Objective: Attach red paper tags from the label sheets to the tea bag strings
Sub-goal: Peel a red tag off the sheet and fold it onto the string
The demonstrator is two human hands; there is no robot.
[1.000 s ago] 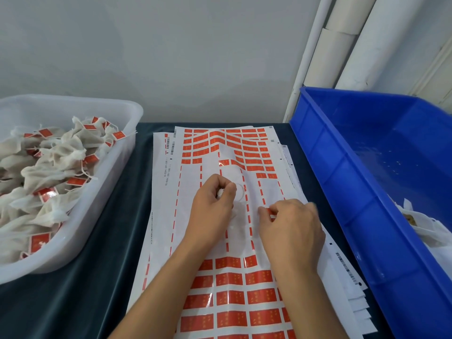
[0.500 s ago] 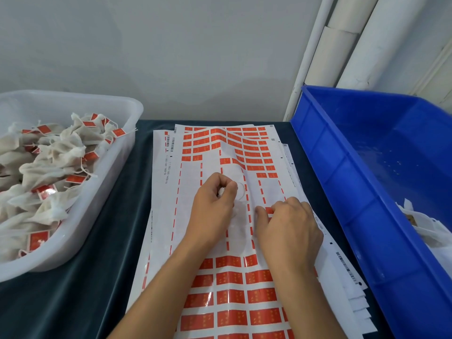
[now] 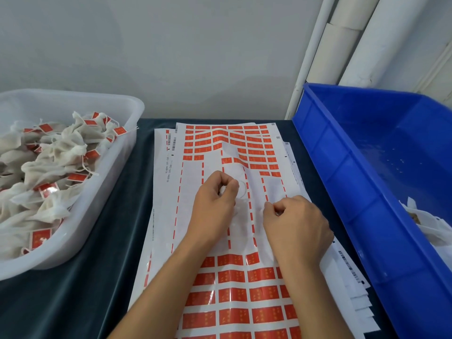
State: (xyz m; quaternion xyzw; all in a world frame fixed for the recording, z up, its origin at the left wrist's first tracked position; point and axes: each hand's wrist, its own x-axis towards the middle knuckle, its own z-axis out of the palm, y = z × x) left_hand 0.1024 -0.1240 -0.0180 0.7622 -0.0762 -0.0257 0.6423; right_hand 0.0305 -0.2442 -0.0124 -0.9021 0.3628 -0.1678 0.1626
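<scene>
The label sheet (image 3: 193,192) runs near-to-far; left hand (image 3: 215,204) still pinches a tea bag (image 3: 223,190), right hand (image 3: 297,223) has curled tighter, its grip unclear.

light: bright, even | shadows: soft | glare: glossy label sheets (image 3: 234,297) | edges: wide-angle bowing

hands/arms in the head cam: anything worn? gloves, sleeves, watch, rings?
Nothing worn that shows. The left hand and right hand are both bare, no gloves, and no rings on the fingers in view. Both forearms are bare down to the bottom edge of the frame: no sleeves, watch, bracelet or wristband. No tape or markings visible. Anything above the forearms is out of frame.
</scene>
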